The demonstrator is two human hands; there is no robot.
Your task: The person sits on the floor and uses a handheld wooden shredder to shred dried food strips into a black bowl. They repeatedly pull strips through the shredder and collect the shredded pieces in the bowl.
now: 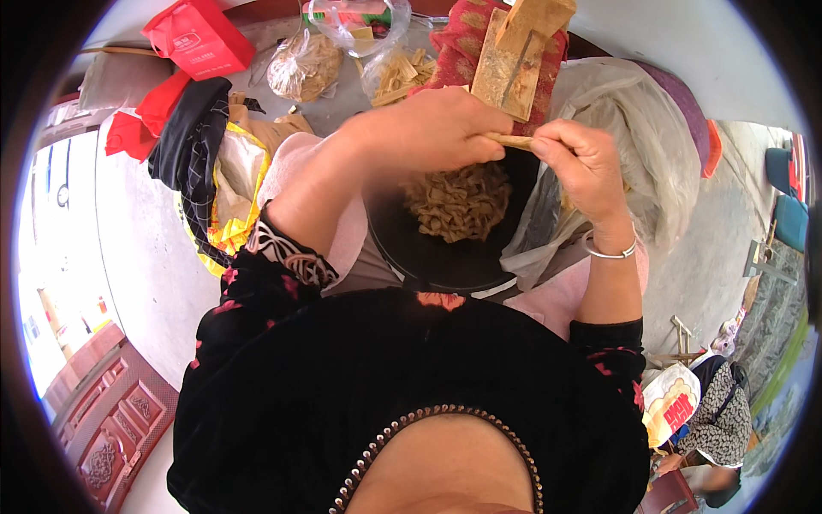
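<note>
Between my two hands stretches a short, pale tan strip (510, 140); its material is hard to tell. My left hand (443, 132) grips one end, palm turned down and some fingers hidden. At the other end, the thumb and forefinger of my right hand (581, 167) pinch the strip. Below them, at my lap, sits a round black basin (398, 241) holding a heap of small brown folded pieces (465, 205). Just beyond the hands, a wooden board with a raised block (510, 77) rests on a red patterned cloth (459, 54).
A clear plastic bag (655, 148) spreads right of the basin. Bags of tan pieces (305, 67) and pale strips (401, 74) lie ahead on the floor. A red bag (199, 42) and a yellow-edged sack (241, 193) stand left. Another person (716, 417) sits at lower right.
</note>
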